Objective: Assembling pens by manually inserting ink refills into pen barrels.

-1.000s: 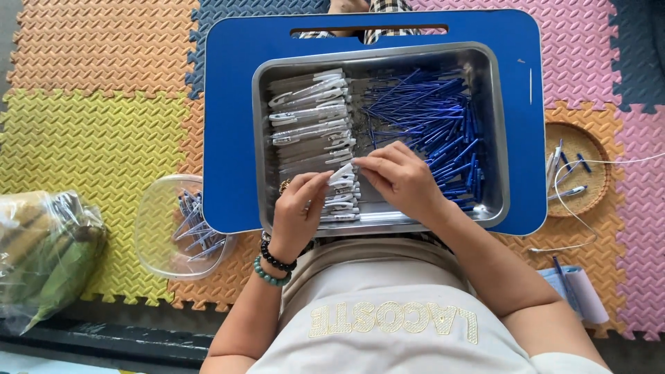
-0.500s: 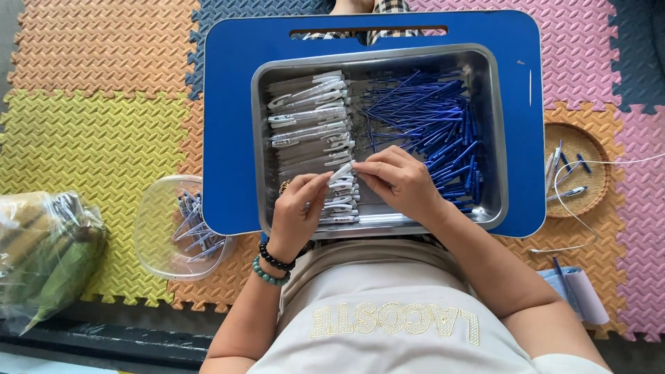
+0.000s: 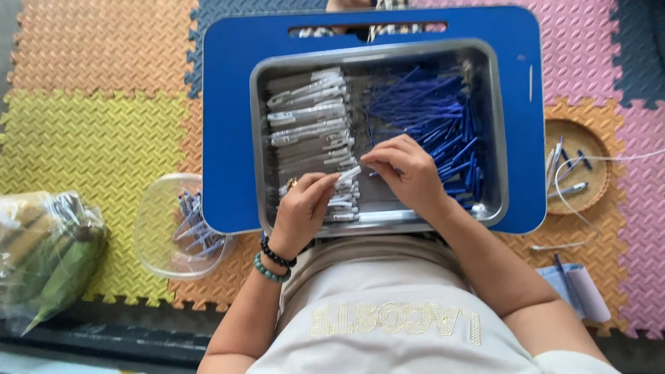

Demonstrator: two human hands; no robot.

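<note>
A steel tray (image 3: 493,125) rests on a blue lap table (image 3: 228,125). White pen barrels (image 3: 308,118) lie stacked in its left half and loose blue refills (image 3: 433,111) fill its right half. My left hand (image 3: 301,211), with bead bracelets at the wrist, holds one white pen barrel (image 3: 348,174) over the tray's near side. Close to the barrel's tip, my right hand (image 3: 409,173) pinches a thin blue refill, mostly hidden by its fingers.
A clear plastic bowl (image 3: 159,232) with blue pen parts sits left of the lap table. A round wicker dish (image 3: 599,166) with pens lies at right. A plastic bag of green produce (image 3: 48,256) is far left. Coloured foam mats cover the floor.
Both hands stay together over the tray's near side; the fingers shift only slightly around the barrel and refill.
</note>
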